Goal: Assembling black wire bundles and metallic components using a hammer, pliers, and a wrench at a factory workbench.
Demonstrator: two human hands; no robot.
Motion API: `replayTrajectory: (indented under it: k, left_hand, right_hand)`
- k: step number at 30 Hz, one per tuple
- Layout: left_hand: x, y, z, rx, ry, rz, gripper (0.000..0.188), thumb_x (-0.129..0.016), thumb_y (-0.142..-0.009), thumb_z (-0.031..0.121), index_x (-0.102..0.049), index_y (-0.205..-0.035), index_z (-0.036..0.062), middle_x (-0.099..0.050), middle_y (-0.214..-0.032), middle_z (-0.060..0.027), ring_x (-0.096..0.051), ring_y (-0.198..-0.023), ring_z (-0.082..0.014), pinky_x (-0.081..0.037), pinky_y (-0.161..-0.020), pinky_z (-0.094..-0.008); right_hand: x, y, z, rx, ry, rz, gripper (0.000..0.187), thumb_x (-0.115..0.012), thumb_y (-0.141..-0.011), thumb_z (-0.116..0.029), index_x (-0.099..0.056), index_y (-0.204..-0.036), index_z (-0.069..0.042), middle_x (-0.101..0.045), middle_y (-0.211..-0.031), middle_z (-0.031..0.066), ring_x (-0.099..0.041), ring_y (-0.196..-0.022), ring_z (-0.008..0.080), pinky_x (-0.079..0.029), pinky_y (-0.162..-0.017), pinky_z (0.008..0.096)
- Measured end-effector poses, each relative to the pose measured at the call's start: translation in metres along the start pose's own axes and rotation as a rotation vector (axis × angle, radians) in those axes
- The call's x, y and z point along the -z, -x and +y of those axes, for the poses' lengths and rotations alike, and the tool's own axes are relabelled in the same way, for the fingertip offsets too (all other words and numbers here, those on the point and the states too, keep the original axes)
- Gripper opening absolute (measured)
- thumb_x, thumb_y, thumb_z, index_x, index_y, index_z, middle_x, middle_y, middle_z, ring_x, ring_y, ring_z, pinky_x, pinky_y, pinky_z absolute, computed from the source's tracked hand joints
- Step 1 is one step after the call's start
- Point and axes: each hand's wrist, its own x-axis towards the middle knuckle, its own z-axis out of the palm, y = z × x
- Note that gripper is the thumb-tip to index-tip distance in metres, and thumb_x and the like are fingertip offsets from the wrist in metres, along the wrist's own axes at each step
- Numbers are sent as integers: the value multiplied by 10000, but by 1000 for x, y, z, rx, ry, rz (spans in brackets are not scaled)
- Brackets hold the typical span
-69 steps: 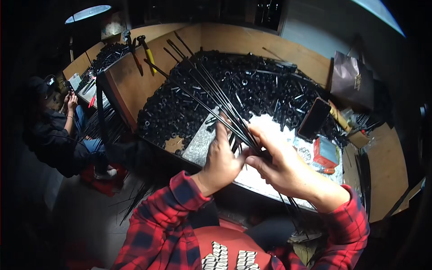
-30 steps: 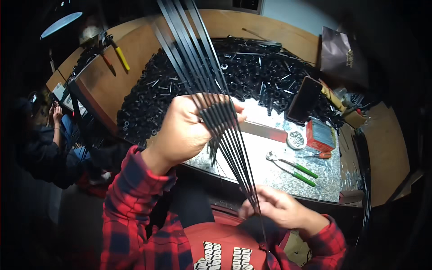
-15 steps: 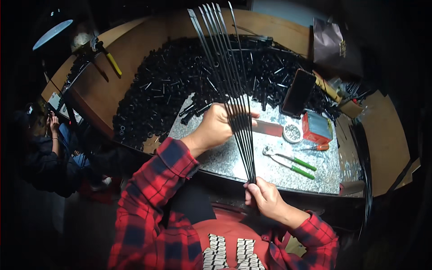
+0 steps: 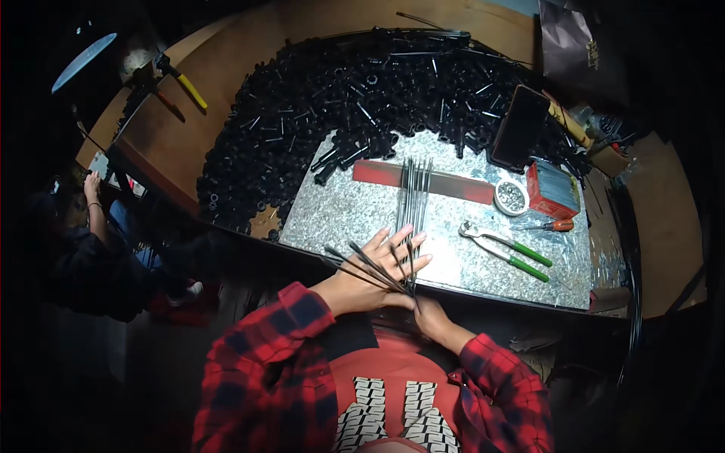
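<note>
Head camera: the speckled tabletop carried heaped black parts along its far side; beyond its far right corner, a dark bag bore small, illegible marking. The black rods, one fan half a second earlier, had split into two bunches at its near edge. There the left grip, previously closed around them, was spread wide, rods between its fingers; the right grip met their gathered ends, its closure impossible to tell.
</note>
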Motion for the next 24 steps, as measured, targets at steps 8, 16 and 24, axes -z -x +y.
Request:
replayTrajectory:
  k: [8, 16, 24]
  left_hand:
    - [-21, 4, -13, -56, -141, 99, 705, -677, -744, 396, -457, -1365, 145, -345, -1467, -129, -278, -1365, -376, -258, -1079, -552]
    - [-6, -5, -10, 37, -144, 59, 889, -721, -667, 499, -385, -1407, 140, -299, -1487, -137, -234, -1382, -381, -204, -1103, -556]
    - [-9, -2, -8, 25, -210, 65, 820, -607, -752, 627, -426, -1385, 139, -312, -1481, -113, -232, -1387, -363, -220, -1097, -545]
  right_hand:
    - [34, 12, -34, 74, 131, -42, 404, -571, -880, -160, -475, -1214, 45, -577, -1092, 298, -544, -1028, 461, -449, -878, 479]
    - [98, 44, -122, 195, -18, 33, 104, -595, -850, -9, -576, -946, 27, -615, -697, 153, -634, -653, 311, -482, -596, 341]
    - [167, -42, -148, 136, -397, 290, 227, -522, -926, -41, -442, -1124, 38, -562, -826, 81, -593, -716, 139, -513, -642, 261]
